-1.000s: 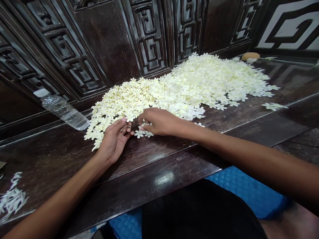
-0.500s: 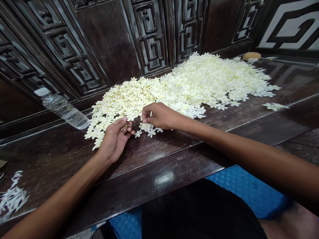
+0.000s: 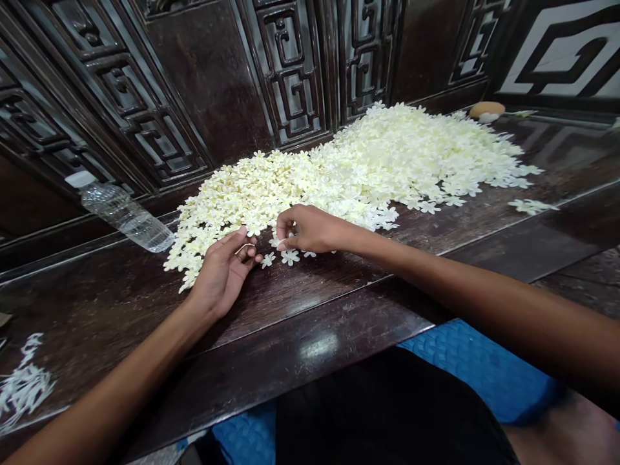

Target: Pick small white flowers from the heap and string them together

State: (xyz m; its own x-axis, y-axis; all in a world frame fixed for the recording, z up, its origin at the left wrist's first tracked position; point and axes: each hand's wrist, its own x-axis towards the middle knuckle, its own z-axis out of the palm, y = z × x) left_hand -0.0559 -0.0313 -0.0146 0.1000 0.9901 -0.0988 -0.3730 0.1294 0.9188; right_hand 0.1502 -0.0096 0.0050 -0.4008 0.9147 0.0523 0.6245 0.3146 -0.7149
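My left hand (image 3: 223, 271) is half curled at the near left edge of the flower pile. Its thumb and fingers are pinched on a thin pale strand (image 3: 246, 246) that bends across the fingers. My right hand (image 3: 307, 229) is just to the right, with thumb and forefinger closing on a small white flower (image 3: 275, 240) at the pile's front edge. A few loose white flowers (image 3: 290, 258) lie on the dark wood below it. Behind both hands spreads the long pile of white and cream flowers (image 3: 416, 152); they look artificial.
A clear plastic bottle (image 3: 126, 216) with a white cap leans back at the left. White thin strips (image 3: 26, 387) lie at the far left of the dark wooden bench (image 3: 300, 297). A tan rounded object (image 3: 487, 109) sits behind the pile. Carved dark panels (image 3: 208, 71) rise behind.
My right hand has dipped slightly and its thumb has shifted down and left toward the loose flowers. My left hand has stayed nearly still.
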